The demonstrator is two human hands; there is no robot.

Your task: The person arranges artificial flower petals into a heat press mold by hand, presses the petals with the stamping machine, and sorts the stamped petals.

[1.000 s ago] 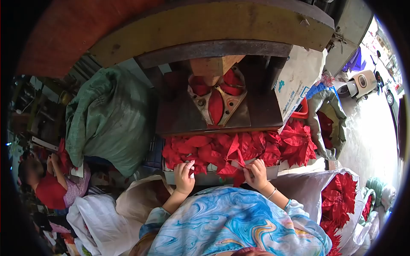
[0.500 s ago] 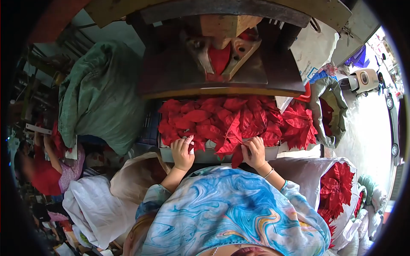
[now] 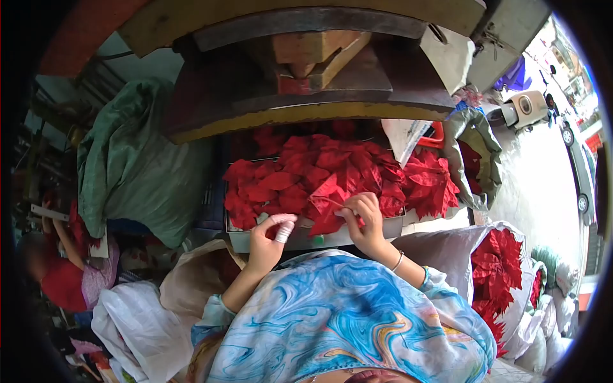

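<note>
A tray [image 3: 246, 241] in front of me is heaped with red fabric poinsettia leaves [image 3: 281, 180]. My right hand [image 3: 365, 222] is over the heap's front, thumb and forefinger pinched on a thin stem [image 3: 330, 201] that points left across the red leaves. Whether a leaf is fixed to that stem, I cannot tell. My left hand [image 3: 267, 244] is at the tray's front edge, its thumb and forefinger wrapped in pale tape. Those two digits are slightly apart with nothing visible between them; the other fingers are curled and partly hidden.
A heavy machine [image 3: 306, 108] overhangs the tray's back. A green sack [image 3: 137, 172] bulges at left, and open sacks of red leaves [image 3: 498, 262] stand at right. More poinsettia leaves [image 3: 431, 182] lie beside the tray. Another person [image 3: 70, 268] sits at far left.
My right hand has risen from the tray's front edge and moved left over the heap, now pinching a stem. My left hand has drawn slightly back from the leaves. The whole view has shifted.
</note>
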